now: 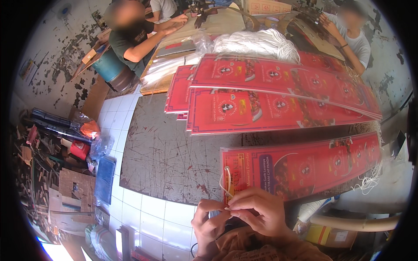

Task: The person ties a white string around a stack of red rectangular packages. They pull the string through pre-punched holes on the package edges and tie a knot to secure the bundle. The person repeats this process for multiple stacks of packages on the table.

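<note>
Close to me on the table's front edge lies a long red printed panel (305,167), with a clear glossy cover. A white cord (224,182) loops at its left end and runs down to my fingers. My left hand (210,221) pinches at the cord by the panel's near left corner. Fingertips of my right hand (257,211) meet the left ones there, closed on the cord as well. The exact spot where the fingers meet is partly hidden by the fingers themselves.
Red panels (278,111) lie stacked across the scratched dark table (165,152). Behind them sits a bundle of white cord (257,45). Two people work at the far left and far right, another partly visible behind. Scraps (43,161) pile on the left floor; loose strings (368,180) hang at right.
</note>
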Tool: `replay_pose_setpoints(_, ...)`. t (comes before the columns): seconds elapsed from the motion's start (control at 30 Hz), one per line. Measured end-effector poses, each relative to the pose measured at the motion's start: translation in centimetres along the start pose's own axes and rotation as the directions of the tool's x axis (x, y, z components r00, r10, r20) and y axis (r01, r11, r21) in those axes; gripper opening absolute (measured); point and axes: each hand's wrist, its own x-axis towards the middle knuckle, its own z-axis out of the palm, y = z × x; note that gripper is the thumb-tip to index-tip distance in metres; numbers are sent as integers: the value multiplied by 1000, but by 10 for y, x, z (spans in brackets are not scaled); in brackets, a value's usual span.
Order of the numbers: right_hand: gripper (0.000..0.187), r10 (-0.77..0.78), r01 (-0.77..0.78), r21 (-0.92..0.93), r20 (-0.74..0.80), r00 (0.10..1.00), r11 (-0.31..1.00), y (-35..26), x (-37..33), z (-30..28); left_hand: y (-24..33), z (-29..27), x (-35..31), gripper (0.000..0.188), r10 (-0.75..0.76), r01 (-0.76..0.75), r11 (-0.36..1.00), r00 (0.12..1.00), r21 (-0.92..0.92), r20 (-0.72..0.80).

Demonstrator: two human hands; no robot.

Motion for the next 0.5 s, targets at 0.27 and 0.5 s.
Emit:
replay_pose_setpoints(0.27,21,-91,94,-64,46,995,994,2,3,2,8,-4,9,17,-142,145,986,989,-87,36)
replay_pose_setpoints(0.5,25,-65,70,-91,56,996,993,2,1,2,4,10,-3,33,-216,177,928,973,-327,-87)
